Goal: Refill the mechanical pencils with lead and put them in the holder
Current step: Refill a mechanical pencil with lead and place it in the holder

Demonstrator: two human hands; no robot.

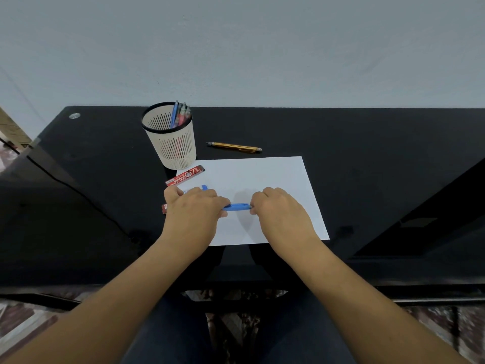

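A person seated at a glossy black desk [367, 153] holds a slim blue plastic mechanical pencil [237, 207] level above a smooth white sheet of paper [275, 174]. The left hand [194, 208] is curled round one end and the right hand [278, 208] pinches the other with bent fingers, a grip that looks suited to pulling off or pressing on an end cap, and the paper is likely there to catch thin leads. A small blue piece [204, 187] peeps out beyond the left knuckles; what it is cannot be told. Just beside the left hand lies a flat red lead case [185, 176], one end on the paper's corner, while a second red case [164, 208] is mostly hidden by that hand. Behind stands a cream, slotted, tapered plastic holder [178, 151] with a black rim, several pencils [179, 115] already upright inside. A yellow mechanical pencil [235, 147] lies on the desk just beyond the paper's far edge, apparently waiting its turn
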